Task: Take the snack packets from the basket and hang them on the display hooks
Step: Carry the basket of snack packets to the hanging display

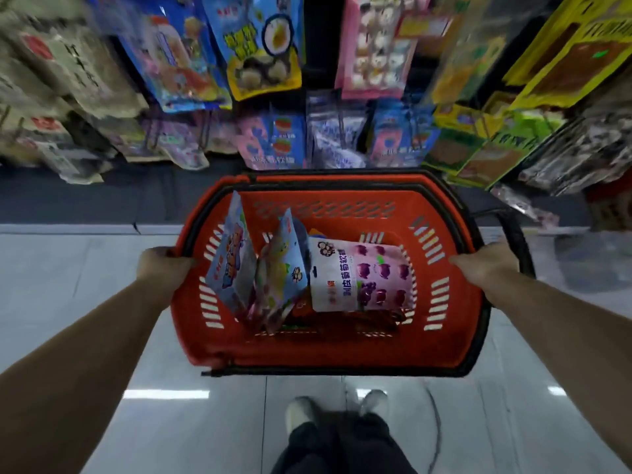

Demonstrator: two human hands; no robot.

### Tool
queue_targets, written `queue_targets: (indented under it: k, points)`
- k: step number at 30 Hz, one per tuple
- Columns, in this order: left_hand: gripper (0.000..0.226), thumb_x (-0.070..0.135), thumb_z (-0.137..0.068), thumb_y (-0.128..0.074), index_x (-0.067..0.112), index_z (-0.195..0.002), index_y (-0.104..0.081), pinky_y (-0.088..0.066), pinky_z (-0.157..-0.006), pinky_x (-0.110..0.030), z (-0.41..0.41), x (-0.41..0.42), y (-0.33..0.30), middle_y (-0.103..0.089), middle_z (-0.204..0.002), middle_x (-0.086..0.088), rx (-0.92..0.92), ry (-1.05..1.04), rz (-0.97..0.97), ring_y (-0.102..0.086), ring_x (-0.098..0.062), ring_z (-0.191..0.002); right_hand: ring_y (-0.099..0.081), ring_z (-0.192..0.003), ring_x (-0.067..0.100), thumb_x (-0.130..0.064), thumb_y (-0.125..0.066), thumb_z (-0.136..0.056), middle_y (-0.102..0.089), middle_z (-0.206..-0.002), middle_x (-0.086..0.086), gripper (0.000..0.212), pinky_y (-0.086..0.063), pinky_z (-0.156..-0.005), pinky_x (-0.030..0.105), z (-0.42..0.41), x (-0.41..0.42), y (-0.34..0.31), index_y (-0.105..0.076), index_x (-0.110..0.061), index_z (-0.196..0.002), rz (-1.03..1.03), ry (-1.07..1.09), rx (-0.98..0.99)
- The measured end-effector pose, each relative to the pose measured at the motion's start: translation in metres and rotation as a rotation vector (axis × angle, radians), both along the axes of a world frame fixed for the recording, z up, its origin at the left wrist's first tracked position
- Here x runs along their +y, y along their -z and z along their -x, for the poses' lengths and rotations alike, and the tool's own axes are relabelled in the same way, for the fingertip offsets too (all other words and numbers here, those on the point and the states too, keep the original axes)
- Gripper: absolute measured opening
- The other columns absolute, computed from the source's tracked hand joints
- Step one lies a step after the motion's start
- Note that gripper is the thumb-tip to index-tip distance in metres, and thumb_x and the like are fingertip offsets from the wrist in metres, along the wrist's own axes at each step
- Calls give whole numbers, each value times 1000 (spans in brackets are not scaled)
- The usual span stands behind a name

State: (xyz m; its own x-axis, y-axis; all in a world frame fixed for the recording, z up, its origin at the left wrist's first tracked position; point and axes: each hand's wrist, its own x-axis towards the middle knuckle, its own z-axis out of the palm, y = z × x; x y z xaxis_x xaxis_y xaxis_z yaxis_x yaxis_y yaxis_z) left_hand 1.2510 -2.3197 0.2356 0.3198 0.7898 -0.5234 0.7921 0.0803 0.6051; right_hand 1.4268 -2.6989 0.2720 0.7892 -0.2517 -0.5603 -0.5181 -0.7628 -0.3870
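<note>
Dark trousers point(342, 449) and two pale shoes point(301, 410) are seen at the bottom edge, standing on a glossy grey tiled floor point(85, 268) marked by strip-light reflections.

Basket point(328, 347): red moulded plastic, rounded-rectangular, walls pierced with slotted vents, rim edged in black, with a black loop handle point(513, 241) folded outward at the right side. It is held above the floor, level with the lower row of the display.

Left hand point(160, 265): clamped on the left rim, fingers curled over the edge. Right hand point(485, 265): clamped on the right rim in the same way. Both forearms are bare, and the hands are set well apart, the basket's width between them.

Contents: a pink-and-white grape packet point(362, 278), flat and crinkled, is laid against the right wall with its hang-hole toward the middle. A pale blue packet point(229, 265) stands on edge against the left wall; a second blue packet point(287, 268) leans beside it. More packets lie beneath, too hidden to tell apart.

Display point(266, 63): foil and film packets hang in crowded rows, blue, pink, yellow, green and beige, blurred by motion. The hooks themselves cannot be made out. Open floor lies left and right of the basket; the far rim stands near the lowest hanging packets.
</note>
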Motion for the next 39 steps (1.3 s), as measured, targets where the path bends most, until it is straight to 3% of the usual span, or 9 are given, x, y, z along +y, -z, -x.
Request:
queue_targets:
  k: [4, 7, 17, 22, 26, 30, 33, 36, 39]
  points:
    - [20, 0, -73, -69, 0, -94, -69, -57, -72, -45, -6, -1, 91, -63, -69, -15, 94, -7, -42, -65, -33, -66, -55, -69, 28, -26, -74, -79, -67, -100, 26, 42, -48, -69, 33, -16, 0, 90, -64, 4, -105, 28, -11, 9]
    - [10, 2, -74, -64, 3, -83, -68, -57, -71, -48, -11, -7, 158, -64, -70, -20, 138, -2, -92, -68, -42, -80, -58, -69, 32, -24, -73, -78, -64, -87, 22, 37, -53, -71, 38, -21, -4, 153, -65, 3, -103, 46, 19, 29]
    - [25, 9, -79, -66, 7, -103, -71, -54, -70, -39, -25, -11, 293, -70, -88, -17, 214, 101, -134, -67, -35, -80, -55, -72, 29, -24, -72, -79, -66, -105, 24, 41, -48, -68, 33, -41, -9, 304, -62, 1, -110, 84, 19, 6]
    - [24, 9, -87, -61, 4, -110, -67, -49, -64, -38, -26, -14, 320, -65, -88, -12, 231, 128, -152, -57, -26, -68, -62, -82, 36, -24, -72, -79, -66, -107, 25, 43, -48, -69, 34, -43, -8, 345, -62, 1, -112, 84, 7, 4]
    - [27, 17, -93, -57, 2, -115, -62, -47, -66, -40, -24, -19, 327, -65, -94, -13, 212, 162, -208, -55, -25, -73, -63, -94, 39, -28, -70, -79, -64, -112, 23, 50, -46, -70, 33, -38, -11, 364, -56, -1, -119, 109, -5, -25]
    - [35, 18, -96, -53, 3, -127, -53, -45, -72, -41, -27, -27, 319, -62, -114, -20, 273, 223, -232, -55, -31, -84, -63, -95, 39, -31, -69, -79, -63, -113, 22, 55, -49, -72, 36, -39, -14, 368, -52, -1, -122, 136, -26, -13]
    - [40, 17, -93, -56, 6, -131, -47, -49, -82, -49, -26, -37, 311, -55, -125, -19, 324, 301, -294, -57, -39, -104, -57, -108, 42, -30, -71, -78, -55, -125, 25, 65, -51, -87, 48, -38, -6, 363, -45, 2, -128, 222, -39, -6]
    - [51, 17, -86, -64, 11, -132, -42, -48, -92, -57, -18, -43, 310, -47, -134, -16, 351, 381, -368, -52, -39, -114, -31, -130, 41, -24, -68, -79, -31, -142, 24, 72, -30, -105, 53, -26, 10, 350, -32, 2, -136, 430, -265, -137]
    - [58, 22, -84, -68, 15, -135, -40, -50, -91, -59, -12, -46, 309, -44, -138, -13, 322, 370, -336, -51, -38, -117, -22, -135, 36, -24, -66, -80, -21, -149, 17, 67, -23, -108, 50, -6, 30, 339, -34, -8, -137, 420, -613, -215]
